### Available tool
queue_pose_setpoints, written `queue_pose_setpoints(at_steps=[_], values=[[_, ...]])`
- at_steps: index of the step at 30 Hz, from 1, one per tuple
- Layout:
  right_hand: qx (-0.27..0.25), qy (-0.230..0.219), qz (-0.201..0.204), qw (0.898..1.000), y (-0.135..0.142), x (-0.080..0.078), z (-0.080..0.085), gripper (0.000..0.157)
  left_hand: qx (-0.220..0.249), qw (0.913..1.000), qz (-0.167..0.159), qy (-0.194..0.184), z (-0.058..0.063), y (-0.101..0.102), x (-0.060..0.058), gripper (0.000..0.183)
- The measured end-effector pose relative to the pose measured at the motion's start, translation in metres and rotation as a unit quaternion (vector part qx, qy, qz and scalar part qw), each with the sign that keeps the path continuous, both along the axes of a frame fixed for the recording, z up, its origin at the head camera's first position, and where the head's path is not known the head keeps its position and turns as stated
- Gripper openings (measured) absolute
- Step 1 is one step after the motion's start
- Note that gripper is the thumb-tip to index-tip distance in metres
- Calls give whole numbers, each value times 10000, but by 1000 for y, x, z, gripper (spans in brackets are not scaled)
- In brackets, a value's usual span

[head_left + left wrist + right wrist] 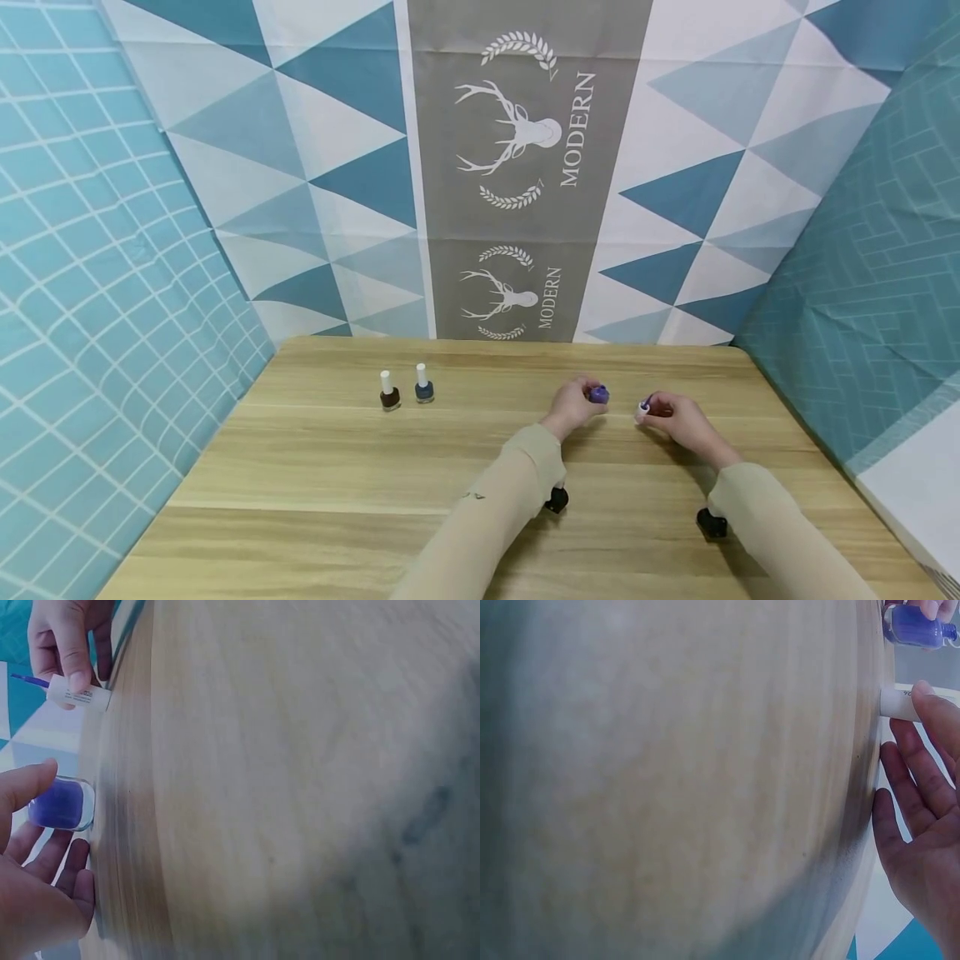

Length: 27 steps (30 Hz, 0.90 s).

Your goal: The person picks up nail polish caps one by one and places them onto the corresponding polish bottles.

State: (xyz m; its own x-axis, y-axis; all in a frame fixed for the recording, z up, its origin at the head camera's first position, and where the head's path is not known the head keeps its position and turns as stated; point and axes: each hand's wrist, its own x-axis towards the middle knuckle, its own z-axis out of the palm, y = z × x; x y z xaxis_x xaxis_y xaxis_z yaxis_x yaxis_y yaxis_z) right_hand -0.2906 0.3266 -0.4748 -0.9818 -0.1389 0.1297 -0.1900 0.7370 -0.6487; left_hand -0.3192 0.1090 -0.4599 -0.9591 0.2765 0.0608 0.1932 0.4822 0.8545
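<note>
My left hand (pixel 573 407) pinches a purple nail polish bottle (pixel 598 395), uncapped, between thumb and fingers at the table's far right. In the left wrist view the purple bottle (pixel 58 803) stands with its glass base at the wood. To its right, my right hand (pixel 682 422) grips the white cap (pixel 642 412), turned brush up. The purple-coated brush (pixel 30 679) sticks out of the cap beyond the fingers, and the cap's flat end (pixel 897 703) is right at the tabletop. Bottle and cap are a small gap apart.
Two capped nail polish bottles, one dark red (pixel 389 397) and one dark blue (pixel 424 390), stand upright at the back left of the wooden table (pixel 300 467). A patterned cloth (pixel 360 167) hangs behind the table's far edge. Black wrist devices (pixel 557 500) sit under both forearms.
</note>
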Motion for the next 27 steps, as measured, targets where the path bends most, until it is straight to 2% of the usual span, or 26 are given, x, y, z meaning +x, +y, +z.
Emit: queue_pose_setpoints(at_steps=[6,15,21,27], values=[[-15,-46,-11,10000,-1,0,1,18,-227,9995,209,-17,4,3,2,33],[4,-100,-32,9999,-4,1,4,16,-574,9963,627,97,0,7,0,24],[10,-152,-60,9999,-5,1,4,18,-423,9972,623,32,2,6,0,25],[46,-189,-55,9998,-3,1,5,19,-245,9986,477,1,8,2,5,27]])
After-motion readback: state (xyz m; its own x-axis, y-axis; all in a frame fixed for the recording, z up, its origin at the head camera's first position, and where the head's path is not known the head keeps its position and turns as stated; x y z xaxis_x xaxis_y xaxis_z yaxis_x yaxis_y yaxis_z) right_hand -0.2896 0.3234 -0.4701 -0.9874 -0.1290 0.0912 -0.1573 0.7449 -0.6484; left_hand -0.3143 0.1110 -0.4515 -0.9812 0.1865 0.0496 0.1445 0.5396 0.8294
